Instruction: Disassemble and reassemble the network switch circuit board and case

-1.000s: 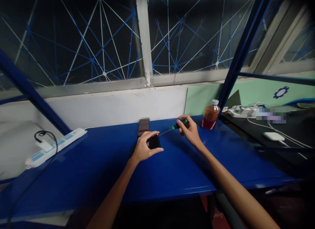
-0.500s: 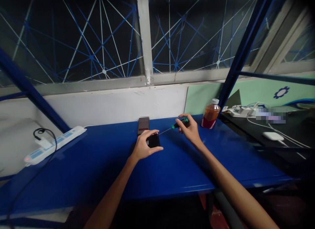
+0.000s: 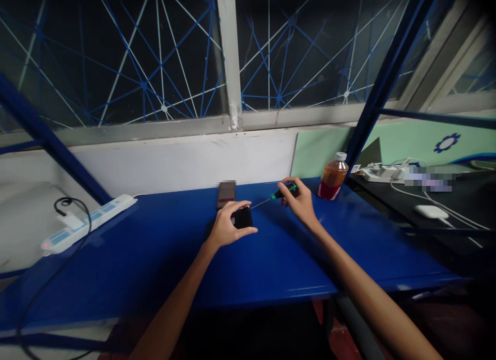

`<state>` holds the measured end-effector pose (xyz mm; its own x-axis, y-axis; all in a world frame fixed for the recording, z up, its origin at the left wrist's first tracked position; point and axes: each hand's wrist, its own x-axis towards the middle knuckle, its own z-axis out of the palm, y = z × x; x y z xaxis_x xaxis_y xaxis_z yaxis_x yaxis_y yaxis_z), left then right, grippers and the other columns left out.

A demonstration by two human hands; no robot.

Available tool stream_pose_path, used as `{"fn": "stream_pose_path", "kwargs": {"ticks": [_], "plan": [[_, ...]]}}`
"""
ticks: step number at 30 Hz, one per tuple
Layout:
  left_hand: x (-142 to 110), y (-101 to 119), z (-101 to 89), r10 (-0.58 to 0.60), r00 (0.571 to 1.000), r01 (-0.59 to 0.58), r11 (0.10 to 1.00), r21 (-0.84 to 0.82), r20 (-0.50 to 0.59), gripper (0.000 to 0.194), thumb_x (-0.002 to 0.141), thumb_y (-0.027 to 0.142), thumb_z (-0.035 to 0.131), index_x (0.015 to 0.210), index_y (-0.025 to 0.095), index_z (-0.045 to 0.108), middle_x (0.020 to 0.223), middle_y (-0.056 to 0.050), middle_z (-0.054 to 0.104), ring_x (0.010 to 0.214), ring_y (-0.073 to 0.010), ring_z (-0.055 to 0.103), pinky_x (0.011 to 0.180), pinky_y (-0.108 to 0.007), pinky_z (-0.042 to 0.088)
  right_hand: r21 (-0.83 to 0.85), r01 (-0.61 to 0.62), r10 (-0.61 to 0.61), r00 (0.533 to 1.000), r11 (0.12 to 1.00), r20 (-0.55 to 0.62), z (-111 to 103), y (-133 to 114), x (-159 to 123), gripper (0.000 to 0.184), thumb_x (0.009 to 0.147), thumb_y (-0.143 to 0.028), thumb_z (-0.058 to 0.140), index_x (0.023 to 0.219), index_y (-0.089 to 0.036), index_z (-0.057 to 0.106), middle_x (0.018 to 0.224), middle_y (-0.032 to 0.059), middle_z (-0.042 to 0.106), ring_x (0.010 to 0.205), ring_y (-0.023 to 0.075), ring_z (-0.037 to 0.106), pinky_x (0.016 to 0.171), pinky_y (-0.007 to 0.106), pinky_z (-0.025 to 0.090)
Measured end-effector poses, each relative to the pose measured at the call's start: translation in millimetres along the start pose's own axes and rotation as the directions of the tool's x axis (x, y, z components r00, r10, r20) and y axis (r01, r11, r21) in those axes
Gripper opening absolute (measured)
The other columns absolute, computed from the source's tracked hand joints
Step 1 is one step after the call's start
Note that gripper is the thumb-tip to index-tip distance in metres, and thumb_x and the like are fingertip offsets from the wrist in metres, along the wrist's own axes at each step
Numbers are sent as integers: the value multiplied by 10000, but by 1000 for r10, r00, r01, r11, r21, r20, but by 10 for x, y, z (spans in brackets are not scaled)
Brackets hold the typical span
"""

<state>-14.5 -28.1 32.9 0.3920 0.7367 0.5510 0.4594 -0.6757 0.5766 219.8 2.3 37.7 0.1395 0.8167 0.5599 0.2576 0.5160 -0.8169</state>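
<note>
My left hand [image 3: 227,227] grips a small black device [image 3: 243,217] between thumb and fingers on the blue table [image 3: 155,262]. My right hand [image 3: 300,201] is closed round the green and black handle of a screwdriver [image 3: 276,196]. Its thin shaft slants down to the left, and the tip meets the device's upper right edge. A phone [image 3: 226,193] lies flat just behind the left hand.
A bottle of orange-brown drink [image 3: 332,176] stands at the back right beside a blue post [image 3: 382,81]. A white power strip [image 3: 87,223] with a black cable lies at the left. A dark desk [image 3: 434,215] on the right carries cables, a power strip and a white mouse.
Both hands keep their hold and stay in place. The whole view has shifted slightly, as from a small head movement.
</note>
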Motion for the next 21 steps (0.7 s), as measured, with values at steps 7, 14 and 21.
{"fn": "stream_pose_path", "kwargs": {"ticks": [7, 14, 21], "plan": [[8, -2, -2, 4, 1000, -4, 1000, 10, 13, 601, 652, 420, 783, 1182, 229, 574, 1103, -82, 637, 1030, -251, 578, 893, -409, 482, 209, -40, 24, 997, 977, 77, 0, 24, 24, 268, 846, -421, 552, 1007, -209, 523, 729, -1, 614, 497, 126, 601, 413, 224, 445], [12, 4, -1, 14, 1000, -14, 1000, 8, 11, 605, 644, 420, 787, 1178, 227, 578, 1091, -81, 647, 1020, -253, 581, 900, -418, 480, 86, -28, 26, 999, 996, 26, -5, -4, 5, 251, 833, -417, 593, 937, -191, 563, 472, -67, 500, 390, 120, 548, 423, 226, 442], [6, -5, -5, 8, 1000, -8, 1000, 8, 15, 604, 647, 435, 780, 1178, 231, 579, 1095, -81, 643, 1024, -254, 579, 905, -429, 480, 167, -73, 55, 993, 983, 107, 3, 9, 19, 341, 816, -435, 598, 1048, -201, 510, 689, -1, 635, 499, 138, 621, 492, 255, 497]]}}
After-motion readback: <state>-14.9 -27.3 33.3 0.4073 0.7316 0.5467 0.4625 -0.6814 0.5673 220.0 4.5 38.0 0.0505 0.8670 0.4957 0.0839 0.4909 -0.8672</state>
